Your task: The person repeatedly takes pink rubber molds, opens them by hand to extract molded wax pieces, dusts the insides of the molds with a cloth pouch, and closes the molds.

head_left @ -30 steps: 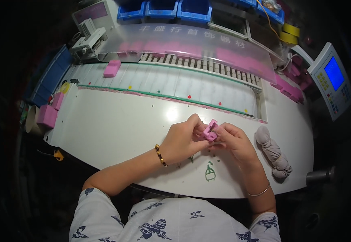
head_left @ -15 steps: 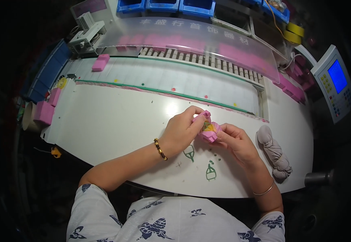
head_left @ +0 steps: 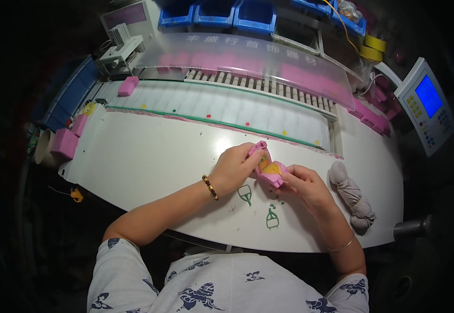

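Note:
Both of my hands hold a small pink pouch [head_left: 268,166] just above the white table [head_left: 143,161], near its middle. My left hand [head_left: 236,167] pinches the pouch's upper left edge, a beaded bracelet on its wrist. My right hand [head_left: 305,187] grips the pouch's lower right side. The pouch's mouth is spread apart and something yellow-orange shows inside it.
A twisted grey cloth [head_left: 353,195] lies right of my right hand. Behind the table runs a white conveyor [head_left: 227,101] carrying a pink block [head_left: 128,86]. More pink blocks [head_left: 66,142] sit at the left edge, a control panel with blue screen [head_left: 426,104] at the right, blue bins [head_left: 227,13] behind.
The pouch was closed between my fingers; now its mouth is pulled apart and the yellow-orange contents show. Both hands stayed at the same spot on the table.

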Action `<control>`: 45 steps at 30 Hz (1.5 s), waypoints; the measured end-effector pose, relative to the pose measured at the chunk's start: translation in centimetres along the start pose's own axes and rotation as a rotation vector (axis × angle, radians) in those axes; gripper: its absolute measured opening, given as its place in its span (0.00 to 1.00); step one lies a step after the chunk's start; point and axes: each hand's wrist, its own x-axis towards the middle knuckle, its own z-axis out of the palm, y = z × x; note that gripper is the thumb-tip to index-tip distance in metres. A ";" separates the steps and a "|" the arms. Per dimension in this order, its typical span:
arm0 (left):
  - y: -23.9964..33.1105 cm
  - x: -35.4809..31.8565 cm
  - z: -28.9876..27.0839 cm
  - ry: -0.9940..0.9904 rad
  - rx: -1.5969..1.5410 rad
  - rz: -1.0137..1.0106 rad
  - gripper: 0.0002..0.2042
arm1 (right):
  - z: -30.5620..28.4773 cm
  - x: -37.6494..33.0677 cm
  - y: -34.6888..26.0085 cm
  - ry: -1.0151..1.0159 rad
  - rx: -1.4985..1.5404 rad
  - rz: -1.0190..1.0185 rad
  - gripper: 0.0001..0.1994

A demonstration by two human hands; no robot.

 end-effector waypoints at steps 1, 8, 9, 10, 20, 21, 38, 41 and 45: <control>-0.1 0.0 0.0 -0.020 -0.118 -0.017 0.14 | -0.2 -0.5 0.0 0.011 -0.027 0.028 0.10; 1.1 0.2 -1.0 -0.147 -0.361 -0.105 0.16 | 0.2 -2.7 -0.1 0.028 0.125 0.020 0.09; 1.6 0.4 -1.2 -0.127 -0.418 -0.075 0.17 | 0.4 -2.7 -0.3 0.028 0.124 0.014 0.09; 2.0 0.5 -1.4 -0.107 -0.475 -0.046 0.17 | 0.5 -2.8 -0.6 0.025 0.148 -0.025 0.09; 4.0 2.6 1.0 -0.071 -1.250 -0.160 0.26 | 4.6 -1.0 -2.4 -0.055 -0.004 -0.064 0.11; 4.0 2.6 1.0 -0.037 -1.217 -0.149 0.23 | 4.3 -0.6 -2.9 -0.066 -0.144 -0.033 0.13; 5.0 1.2 1.8 0.105 -0.775 -0.130 0.16 | 3.5 1.2 -2.3 0.445 -0.678 -0.963 0.09; 4.3 1.4 0.6 0.122 -0.868 -0.148 0.20 | 3.2 0.7 -2.8 0.586 -0.830 -1.161 0.11; 5.4 -0.2 0.8 -0.111 -0.663 -0.144 0.18 | 2.6 0.0 -3.1 0.668 -1.138 -1.331 0.12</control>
